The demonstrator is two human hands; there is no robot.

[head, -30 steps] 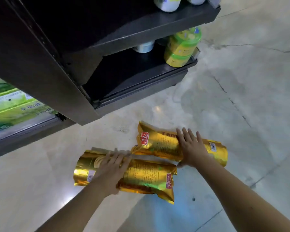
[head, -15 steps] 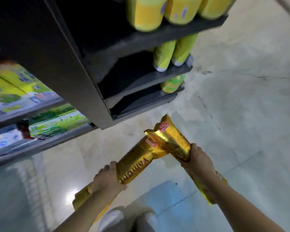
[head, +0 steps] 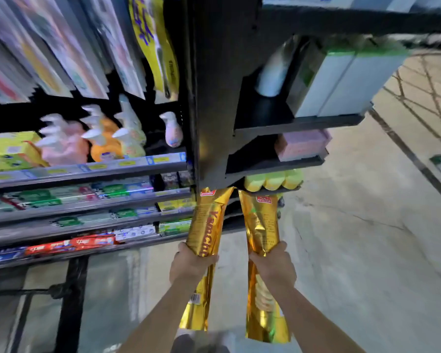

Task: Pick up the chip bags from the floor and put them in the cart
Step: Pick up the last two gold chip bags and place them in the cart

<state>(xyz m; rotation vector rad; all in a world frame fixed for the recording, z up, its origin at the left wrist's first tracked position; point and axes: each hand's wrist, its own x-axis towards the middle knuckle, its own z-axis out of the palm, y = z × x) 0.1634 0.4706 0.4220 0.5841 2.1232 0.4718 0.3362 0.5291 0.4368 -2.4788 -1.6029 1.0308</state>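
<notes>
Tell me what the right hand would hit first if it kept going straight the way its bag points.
Probably the dark shelf unit: the right hand holds its gold chip bag pointing up at the low shelf of yellow packs. Depth is unclear, so the gap cannot be judged.

Left hand (head: 190,266) grips one gold chip bag (head: 206,226), right hand (head: 274,267) grips another (head: 260,225), both upright, side by side before dark shelves (head: 214,98).

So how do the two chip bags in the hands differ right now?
The left bag shows large red lettering down its face; the right bag shows only fine print there. The left bag leans right at its top; the right bag leans left. Both are long gold bags with a red logo on top, each gripped mid-length by one hand.
</notes>
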